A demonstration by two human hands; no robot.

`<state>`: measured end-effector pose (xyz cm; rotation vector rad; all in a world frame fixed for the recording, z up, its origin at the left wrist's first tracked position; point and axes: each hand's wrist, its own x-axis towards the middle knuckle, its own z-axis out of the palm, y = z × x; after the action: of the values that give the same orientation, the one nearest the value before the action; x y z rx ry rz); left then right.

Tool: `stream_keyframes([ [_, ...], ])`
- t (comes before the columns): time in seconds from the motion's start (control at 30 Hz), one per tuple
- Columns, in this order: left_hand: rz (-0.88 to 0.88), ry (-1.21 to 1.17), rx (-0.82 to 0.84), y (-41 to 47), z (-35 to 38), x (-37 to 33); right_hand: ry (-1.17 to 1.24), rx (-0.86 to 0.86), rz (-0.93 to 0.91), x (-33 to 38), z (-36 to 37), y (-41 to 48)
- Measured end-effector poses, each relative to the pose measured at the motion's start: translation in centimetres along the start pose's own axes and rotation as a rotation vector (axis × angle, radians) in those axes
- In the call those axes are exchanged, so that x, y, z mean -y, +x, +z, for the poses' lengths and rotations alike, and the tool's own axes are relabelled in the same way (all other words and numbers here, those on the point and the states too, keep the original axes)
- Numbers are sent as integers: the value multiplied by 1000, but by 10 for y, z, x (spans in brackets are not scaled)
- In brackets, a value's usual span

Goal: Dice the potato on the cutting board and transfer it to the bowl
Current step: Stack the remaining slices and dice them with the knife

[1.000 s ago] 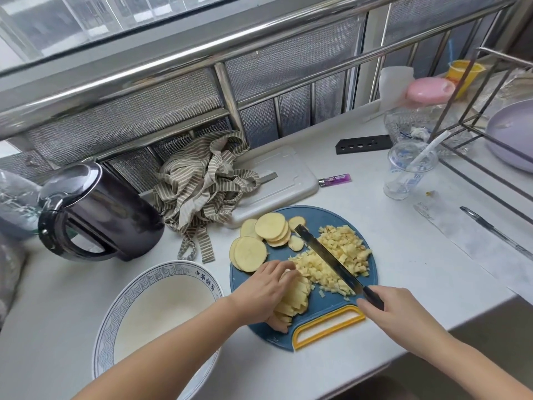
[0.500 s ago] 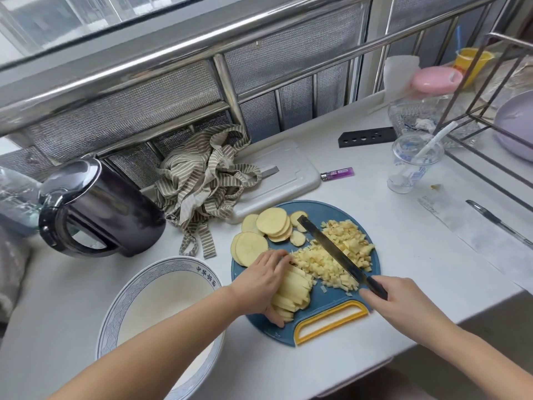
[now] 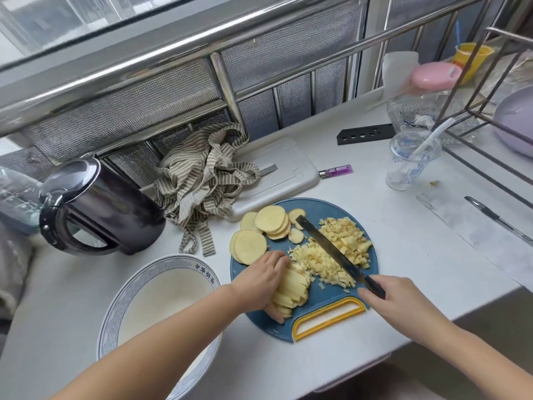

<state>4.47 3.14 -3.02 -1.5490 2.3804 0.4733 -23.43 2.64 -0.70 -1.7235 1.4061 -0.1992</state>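
Observation:
A round blue cutting board [image 3: 323,210] with a yellow handle lies near the counter's front edge. Round potato slices [image 3: 269,219] are stacked at its far left. A heap of diced potato [image 3: 350,243] covers its right half. My left hand [image 3: 259,280] presses down on a row of potato strips [image 3: 291,291] at the board's near left. My right hand [image 3: 399,301] grips the dark handle of a knife [image 3: 323,246], whose blade lies across the dice heap, pointing away to the left. A white bowl [image 3: 115,307] with a blue patterned rim stands left of the board with nothing in it.
A dark kettle [image 3: 95,206] stands at the left, a striped cloth [image 3: 207,174] and white board [image 3: 291,166] behind the cutting board. A purple lighter [image 3: 336,171], plastic cup [image 3: 411,161], black strip [image 3: 366,134], pen [image 3: 499,219] and wire rack [image 3: 473,90] are to the right.
The knife has shifted slightly right, away from the strips and onto the dice heap. My left hand stays on the strips. The camera view has tilted a little.

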Motion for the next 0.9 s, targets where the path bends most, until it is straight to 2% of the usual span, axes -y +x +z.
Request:
stream_keyframes([
  [0.23, -55, -56, -1, 1, 4, -7, -1, 45, 22, 0, 5, -6],
  [0.37, -112, -123, -36, -4, 13, -13, -84, 98, 65, 3, 1, -16],
  [0.7, -341, -432, -225, -13, 38, -34, -159, 80, 52, 11, -19, -13],
  [0.9, -475, -501, -312, -21, 54, -39, -198, 164, 88, 1, -4, -26],
])
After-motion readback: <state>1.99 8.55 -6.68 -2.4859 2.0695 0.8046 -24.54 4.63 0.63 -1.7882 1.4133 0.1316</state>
